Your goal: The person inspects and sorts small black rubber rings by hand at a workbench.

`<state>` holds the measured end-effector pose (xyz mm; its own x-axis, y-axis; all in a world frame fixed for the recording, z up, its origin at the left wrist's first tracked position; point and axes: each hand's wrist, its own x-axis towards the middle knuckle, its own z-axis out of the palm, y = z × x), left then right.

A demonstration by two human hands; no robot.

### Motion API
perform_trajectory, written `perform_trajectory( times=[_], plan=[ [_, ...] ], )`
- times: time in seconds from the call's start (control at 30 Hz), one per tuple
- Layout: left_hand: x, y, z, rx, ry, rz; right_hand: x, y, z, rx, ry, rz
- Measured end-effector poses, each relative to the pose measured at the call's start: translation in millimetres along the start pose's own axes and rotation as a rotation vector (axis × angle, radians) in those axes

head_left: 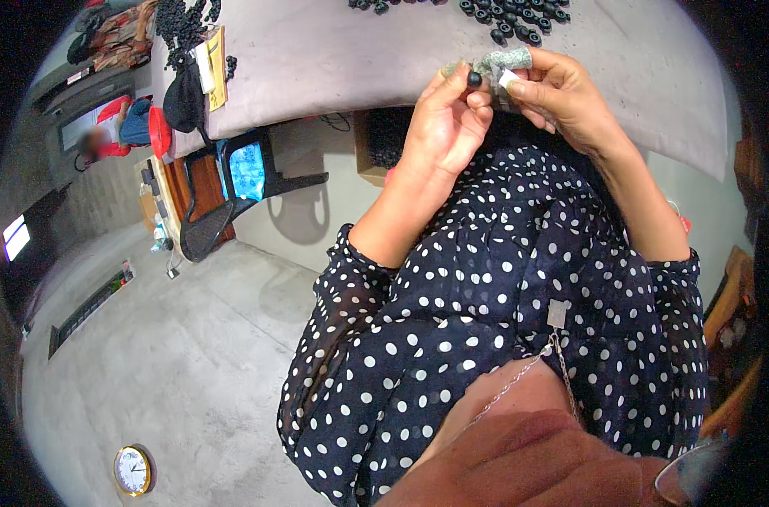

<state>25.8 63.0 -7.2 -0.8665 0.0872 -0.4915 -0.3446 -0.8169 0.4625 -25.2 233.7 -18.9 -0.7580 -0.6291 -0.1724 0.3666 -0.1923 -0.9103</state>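
My left hand (448, 122) is closed, with a small round black part (474, 79) pinched at its fingertips. Opposite it, my right hand (566, 97) grips a small white piece (508, 78) between thumb and fingers. A speckled grey-green wrap (513, 58) covers a finger of my right hand, and a greenish covering also shows at a left fingertip. Both hands meet over the near edge of the table (334, 59), close together. Whether the white piece touches the black part, I cannot tell.
Several similar black parts (519, 15) lie farther back on the table. At its left end are a heap of small black pieces (182, 29) and a yellow strip (218, 72). A black chair (205, 232) stands left, and a box (372, 173) sits under the table. Other people are farther left.
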Motion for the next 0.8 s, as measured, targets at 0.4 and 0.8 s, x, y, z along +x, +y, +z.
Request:
perform_trajectory(
  times=[0.4,0.8],
  plan=[
    [17,21,-8,-0.016,-0.116,0.012,-2,-10,5,0.001,0.022,-0.047],
    [81,59,22,1.584,-0.115,1.081,2,-6,-2,0.041,0.09,-0.069]
  ],
)
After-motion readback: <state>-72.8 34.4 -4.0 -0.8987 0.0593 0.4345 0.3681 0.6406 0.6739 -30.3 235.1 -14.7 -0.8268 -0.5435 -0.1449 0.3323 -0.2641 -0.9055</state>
